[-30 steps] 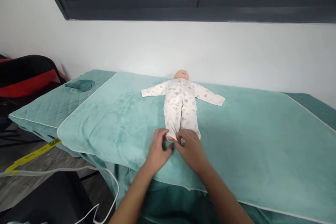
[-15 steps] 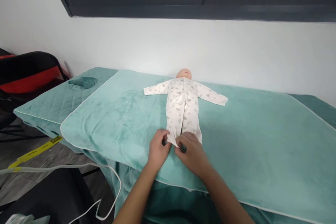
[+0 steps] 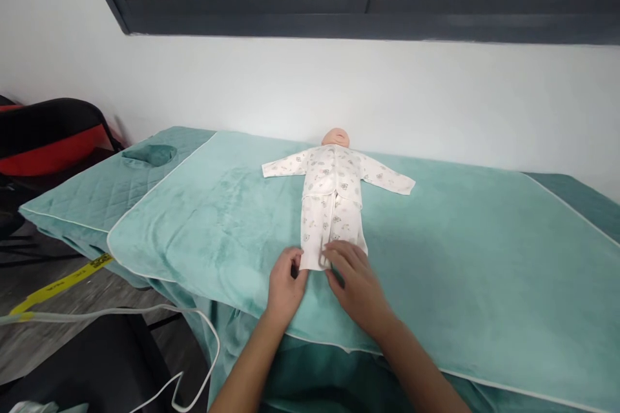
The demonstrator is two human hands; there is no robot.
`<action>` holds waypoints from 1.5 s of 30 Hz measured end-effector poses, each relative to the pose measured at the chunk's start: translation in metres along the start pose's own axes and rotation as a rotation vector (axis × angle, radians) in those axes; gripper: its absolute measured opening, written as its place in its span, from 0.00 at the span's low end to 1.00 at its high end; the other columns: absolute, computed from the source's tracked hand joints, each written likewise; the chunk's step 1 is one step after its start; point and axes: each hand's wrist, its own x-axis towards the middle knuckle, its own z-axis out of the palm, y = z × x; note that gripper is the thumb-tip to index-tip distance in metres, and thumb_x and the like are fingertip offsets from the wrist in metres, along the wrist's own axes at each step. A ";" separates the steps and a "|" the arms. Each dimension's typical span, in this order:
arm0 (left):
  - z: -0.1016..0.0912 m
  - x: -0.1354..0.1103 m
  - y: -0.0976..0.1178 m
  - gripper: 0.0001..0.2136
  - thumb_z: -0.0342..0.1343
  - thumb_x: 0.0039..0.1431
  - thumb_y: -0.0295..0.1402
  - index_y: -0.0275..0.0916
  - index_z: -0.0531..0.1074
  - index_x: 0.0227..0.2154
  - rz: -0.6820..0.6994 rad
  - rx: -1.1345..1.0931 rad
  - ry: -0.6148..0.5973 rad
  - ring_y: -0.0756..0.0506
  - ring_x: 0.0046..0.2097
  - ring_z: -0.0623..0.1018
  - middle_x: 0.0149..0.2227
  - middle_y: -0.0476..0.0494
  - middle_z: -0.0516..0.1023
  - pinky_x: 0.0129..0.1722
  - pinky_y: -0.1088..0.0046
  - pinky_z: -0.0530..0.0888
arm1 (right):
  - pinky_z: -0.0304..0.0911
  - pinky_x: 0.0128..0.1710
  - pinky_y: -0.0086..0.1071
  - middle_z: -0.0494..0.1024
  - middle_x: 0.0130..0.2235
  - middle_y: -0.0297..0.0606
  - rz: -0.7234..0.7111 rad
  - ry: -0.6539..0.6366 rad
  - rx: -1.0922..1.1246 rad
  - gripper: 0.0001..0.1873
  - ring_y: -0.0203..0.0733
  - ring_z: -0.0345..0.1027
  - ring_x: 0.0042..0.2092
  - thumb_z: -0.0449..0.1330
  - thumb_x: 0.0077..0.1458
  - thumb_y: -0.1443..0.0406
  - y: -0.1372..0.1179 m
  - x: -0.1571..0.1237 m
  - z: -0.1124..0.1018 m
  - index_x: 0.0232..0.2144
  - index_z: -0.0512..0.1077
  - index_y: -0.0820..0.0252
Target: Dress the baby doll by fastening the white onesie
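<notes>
A baby doll lies face up on a teal towel, dressed in a white printed top and white printed trousers. Its sleeves spread out to both sides. My left hand pinches the hem of the doll's left-side trouser leg, fingers curled on the cloth. My right hand grips the same hem from the right, beside the other trouser leg. Both hands sit at the doll's feet, near the towel's front edge.
The towel covers a quilted teal massage bed with a face hole at the left. A red and black chair stands at far left. A white cable and yellow floor tape lie below. White wall behind.
Both hands have drawn back toward me by a little, pulling the trouser leg hem down and longer. The view has shifted slightly.
</notes>
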 end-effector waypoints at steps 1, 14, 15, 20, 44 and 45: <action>-0.002 -0.002 0.000 0.03 0.53 0.57 0.29 0.41 0.70 0.34 0.025 0.019 -0.008 0.49 0.33 0.70 0.30 0.50 0.69 0.35 0.73 0.68 | 0.61 0.55 0.47 0.72 0.52 0.43 0.061 0.079 -0.023 0.17 0.49 0.63 0.55 0.54 0.59 0.70 0.003 -0.006 0.000 0.50 0.67 0.53; -0.002 -0.012 -0.002 0.07 0.50 0.59 0.26 0.40 0.68 0.39 0.081 0.126 -0.001 0.49 0.33 0.72 0.34 0.48 0.69 0.36 0.71 0.71 | 0.65 0.42 0.36 0.74 0.40 0.39 0.331 0.170 0.158 0.04 0.42 0.70 0.42 0.53 0.61 0.66 0.013 -0.046 -0.006 0.38 0.67 0.54; -0.002 -0.013 -0.003 0.07 0.50 0.59 0.25 0.40 0.68 0.39 0.090 0.133 0.020 0.48 0.35 0.72 0.34 0.47 0.69 0.37 0.70 0.71 | 0.65 0.42 0.36 0.74 0.40 0.39 0.355 0.173 0.157 0.03 0.42 0.70 0.42 0.53 0.61 0.66 0.013 -0.049 -0.006 0.37 0.67 0.54; 0.003 -0.021 0.004 0.14 0.52 0.60 0.26 0.42 0.68 0.48 0.252 0.265 0.108 0.41 0.51 0.71 0.49 0.38 0.69 0.49 0.60 0.72 | 0.64 0.39 0.34 0.73 0.37 0.37 0.473 0.211 0.208 0.03 0.40 0.68 0.38 0.55 0.61 0.63 0.014 -0.058 -0.013 0.36 0.67 0.55; 0.026 0.002 0.033 0.07 0.54 0.61 0.28 0.39 0.69 0.42 0.464 0.492 -0.053 0.37 0.58 0.68 0.56 0.36 0.68 0.54 0.52 0.71 | 0.67 0.54 0.42 0.71 0.52 0.44 0.265 0.177 0.128 0.09 0.46 0.66 0.55 0.56 0.62 0.62 0.015 -0.042 -0.015 0.45 0.70 0.55; 0.026 0.002 0.032 0.07 0.53 0.61 0.26 0.39 0.69 0.41 0.481 0.482 -0.054 0.37 0.58 0.68 0.56 0.36 0.69 0.55 0.52 0.71 | 0.66 0.56 0.42 0.69 0.56 0.45 0.277 0.179 0.126 0.14 0.47 0.64 0.58 0.56 0.63 0.60 0.015 -0.039 -0.016 0.50 0.69 0.55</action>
